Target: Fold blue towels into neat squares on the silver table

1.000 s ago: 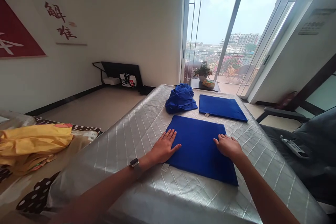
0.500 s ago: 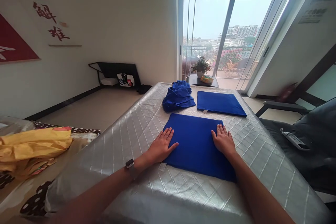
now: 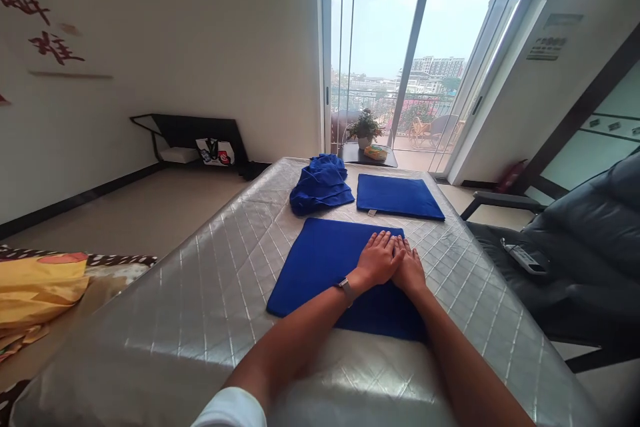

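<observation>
A flat blue rectangular cloth cover [image 3: 320,267] lies on the silver quilted mattress [image 3: 210,293] in front of me. My left hand [image 3: 380,257] rests palm down on its right half, fingers stretched out. Beside it, touching and partly under its thumb, my right hand [image 3: 409,267] lies flat along the cover's right edge. Neither hand grips anything. Beyond the hands lies a second flat blue cover [image 3: 400,197] with a small white tag. To its left sits a crumpled heap of blue cloth [image 3: 323,183].
Yellow fabric [image 3: 40,287] lies at the far left. A black armchair [image 3: 590,240] with a remote control [image 3: 523,257] on it stands at the right. Behind the mattress, a small table [image 3: 350,155] holds a potted plant [image 3: 365,127] before the glass sliding door [image 3: 380,33].
My left hand has moved right across the cover, from its left edge to beside my right hand. The view has turned slightly to the right.
</observation>
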### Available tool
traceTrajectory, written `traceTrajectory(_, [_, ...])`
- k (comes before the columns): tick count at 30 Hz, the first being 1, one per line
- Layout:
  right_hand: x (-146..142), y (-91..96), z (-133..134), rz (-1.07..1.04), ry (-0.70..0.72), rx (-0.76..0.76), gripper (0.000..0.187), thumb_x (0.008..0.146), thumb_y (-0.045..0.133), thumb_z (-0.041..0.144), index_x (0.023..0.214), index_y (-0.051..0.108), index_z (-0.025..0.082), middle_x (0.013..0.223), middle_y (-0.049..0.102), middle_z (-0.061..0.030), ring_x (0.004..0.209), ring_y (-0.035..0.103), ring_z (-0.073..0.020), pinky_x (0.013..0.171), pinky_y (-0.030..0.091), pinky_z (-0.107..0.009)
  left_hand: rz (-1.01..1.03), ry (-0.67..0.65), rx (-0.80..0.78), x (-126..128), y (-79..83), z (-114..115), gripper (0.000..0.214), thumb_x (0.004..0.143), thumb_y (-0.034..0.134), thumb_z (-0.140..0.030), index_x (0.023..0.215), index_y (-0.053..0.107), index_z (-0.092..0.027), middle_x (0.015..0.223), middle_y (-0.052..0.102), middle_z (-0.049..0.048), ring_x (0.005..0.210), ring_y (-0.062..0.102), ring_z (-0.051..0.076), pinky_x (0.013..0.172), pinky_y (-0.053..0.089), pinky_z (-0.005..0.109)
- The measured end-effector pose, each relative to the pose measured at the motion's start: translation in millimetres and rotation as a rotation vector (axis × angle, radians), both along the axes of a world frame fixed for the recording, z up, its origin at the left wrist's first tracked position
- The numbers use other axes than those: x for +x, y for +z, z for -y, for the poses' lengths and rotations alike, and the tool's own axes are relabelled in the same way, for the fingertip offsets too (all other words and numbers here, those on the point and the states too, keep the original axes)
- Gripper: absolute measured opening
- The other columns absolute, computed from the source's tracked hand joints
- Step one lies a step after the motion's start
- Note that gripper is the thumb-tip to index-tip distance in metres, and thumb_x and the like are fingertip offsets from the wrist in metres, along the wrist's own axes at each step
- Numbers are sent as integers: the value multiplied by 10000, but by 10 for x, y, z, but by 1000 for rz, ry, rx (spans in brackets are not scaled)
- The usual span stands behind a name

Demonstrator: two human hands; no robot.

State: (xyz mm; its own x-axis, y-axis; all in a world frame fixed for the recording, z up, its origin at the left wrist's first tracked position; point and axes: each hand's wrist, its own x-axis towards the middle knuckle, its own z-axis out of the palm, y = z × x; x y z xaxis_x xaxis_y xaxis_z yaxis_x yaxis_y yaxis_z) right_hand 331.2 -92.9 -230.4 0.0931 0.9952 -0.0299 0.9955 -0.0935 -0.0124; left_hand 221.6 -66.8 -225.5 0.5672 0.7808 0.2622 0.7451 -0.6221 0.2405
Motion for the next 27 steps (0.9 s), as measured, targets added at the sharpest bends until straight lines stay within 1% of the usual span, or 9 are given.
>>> traceTrajectory(1, [2,-3,2,-1,0,3,628,985,241,260,1594,187,116,1667,130,-65,1531,71,-196,1226,109,-380,5,11,-2,25,-44,-31,691,1053,113,-518,1504,408,-85,1568,394,147,1489,280,231,1233,181,405])
traceTrajectory(3, [-1,-11,-7,-18,-3,13,622,995,220,284,1592,195,109,1663,143,-79,1531,83,-202,1225,117,-396,-6,7,-9,-22,-120,-63,689,1051,123,-518,1511,395,-83,1566,397,150,1485,290,233,1228,198,404])
traceTrajectory(6, [-16,-24,-40,-68,-19,28,637,1017,157,371,1587,204,89,1656,170,-90,1528,101,-207,1225,108,-409,-33,-3,-24,-251,-180,-93,722,1038,115,-558,1533,359,-92,1592,354,133,1499,256,230,1231,195,403])
traceTrajectory(11, [-27,-31,-77,-135,-59,19,667,1015,134,411,1584,189,65,1657,160,-78,1528,101,-201,1230,89,-408,-79,103,-83,-829,-174,-263,777,1005,87,-635,1565,303,-141,1621,294,93,1515,206,242,1240,156,437])
traceTrajectory(15, [-21,-35,-80,-137,-62,25,663,1014,144,405,1582,199,68,1657,165,-63,1528,97,-196,1232,83,-402,-132,260,-132,-1366,-161,-448,827,992,92,-664,1568,273,-99,1627,256,128,1520,179,258,1240,135,455])
traceTrajectory(18, [-16,-49,-84,-123,-63,33,659,1015,145,402,1582,200,71,1655,171,-60,1527,108,-193,1231,94,-404,-138,365,-133,-1647,-165,-514,842,991,98,-665,1565,266,-73,1628,246,149,1519,181,269,1237,135,459])
traceTrajectory(20, [-16,-58,-87,-107,-64,31,658,1016,144,405,1583,197,74,1657,164,-58,1527,107,-191,1231,98,-404,-127,390,-125,-1727,-170,-518,863,985,97,-676,1560,271,-56,1624,249,163,1517,186,277,1237,137,462])
traceTrajectory(23, [-17,-49,-89,-77,-65,20,659,1016,147,406,1583,194,74,1657,161,-58,1527,109,-192,1230,101,-406,-117,391,-115,-1730,-175,-504,893,976,97,-693,1551,287,-36,1618,255,182,1516,188,283,1237,134,454])
traceTrajectory(27, [-21,56,-135,-24,-66,-31,656,1012,168,402,1577,219,72,1652,183,-75,1526,116,-206,1232,74,-443,-90,381,-108,-1706,-190,-504,886,975,117,-693,1550,296,-44,1613,273,181,1514,194,290,1235,143,465])
